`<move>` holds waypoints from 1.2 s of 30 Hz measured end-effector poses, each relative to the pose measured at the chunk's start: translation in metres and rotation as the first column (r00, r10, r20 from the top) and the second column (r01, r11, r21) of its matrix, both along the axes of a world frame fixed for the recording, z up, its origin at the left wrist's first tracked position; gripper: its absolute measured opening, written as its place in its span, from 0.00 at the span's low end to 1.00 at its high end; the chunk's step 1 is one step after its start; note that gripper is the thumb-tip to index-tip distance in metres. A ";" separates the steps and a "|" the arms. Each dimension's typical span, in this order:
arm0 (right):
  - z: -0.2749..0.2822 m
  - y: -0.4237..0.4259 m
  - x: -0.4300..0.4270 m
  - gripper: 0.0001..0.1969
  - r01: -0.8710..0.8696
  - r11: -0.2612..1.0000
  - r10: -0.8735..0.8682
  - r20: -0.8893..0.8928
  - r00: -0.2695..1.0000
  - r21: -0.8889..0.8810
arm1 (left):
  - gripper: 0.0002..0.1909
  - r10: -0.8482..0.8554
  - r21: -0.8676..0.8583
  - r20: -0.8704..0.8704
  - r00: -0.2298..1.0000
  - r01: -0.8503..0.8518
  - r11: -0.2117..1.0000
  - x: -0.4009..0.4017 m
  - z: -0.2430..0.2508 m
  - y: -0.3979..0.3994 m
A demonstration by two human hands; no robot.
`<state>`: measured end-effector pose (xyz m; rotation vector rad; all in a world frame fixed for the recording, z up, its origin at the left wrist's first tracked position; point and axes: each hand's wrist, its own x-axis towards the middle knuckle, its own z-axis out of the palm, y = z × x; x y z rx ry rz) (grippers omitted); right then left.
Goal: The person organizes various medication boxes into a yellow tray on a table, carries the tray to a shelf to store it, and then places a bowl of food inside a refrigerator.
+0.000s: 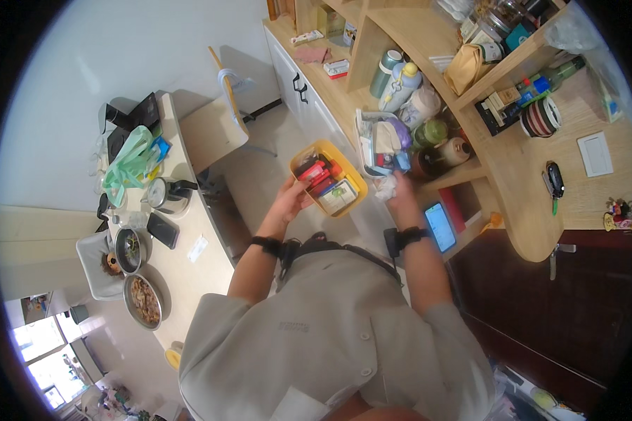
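Note:
My left hand (290, 199) grips the near left rim of a yellow plastic box (362, 185), which is held over the floor and contains a red item (312, 172), a small printed box (339, 196) and other small things. My right hand (400, 192) is at the near end of a white basket (359, 138) on the cabinet, with a crumpled white tissue (385, 188) between it and the yellow box. The basket holds cloth, a purple bag and small packets. Whether my right fingers also hold the basket's edge cannot be told.
Bottles and a thermos (387, 71) stand behind the basket. A phone (440, 227) lies on a lower shelf at the right. On the left, a table (203, 273) bears metal bowls of food, a glass kettle (160, 193) and a green plastic bag (129, 160). A chair (210, 131) stands beyond it.

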<state>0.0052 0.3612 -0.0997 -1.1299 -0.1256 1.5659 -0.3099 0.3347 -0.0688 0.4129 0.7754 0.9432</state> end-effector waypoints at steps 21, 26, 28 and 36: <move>0.068 -0.057 -0.002 0.15 -0.315 0.890 0.045 0.624 0.780 0.329 | 0.25 -0.156 -0.082 -0.037 0.987 0.153 0.985 0.036 0.014 0.036; 0.080 -0.064 0.003 0.14 -0.093 0.986 0.080 0.104 0.991 0.135 | 0.26 -0.218 -0.055 -0.034 0.975 0.216 0.975 0.053 0.016 0.045; 0.082 -0.066 0.002 0.13 -0.089 0.990 0.070 0.170 0.983 0.111 | 0.26 -0.243 -0.042 -0.032 0.969 0.242 0.969 0.058 0.014 0.050; 0.097 -0.069 -0.007 0.14 -0.073 0.988 0.039 0.236 0.971 0.134 | 0.30 -0.361 0.067 0.111 0.926 0.356 0.932 0.074 -0.019 0.060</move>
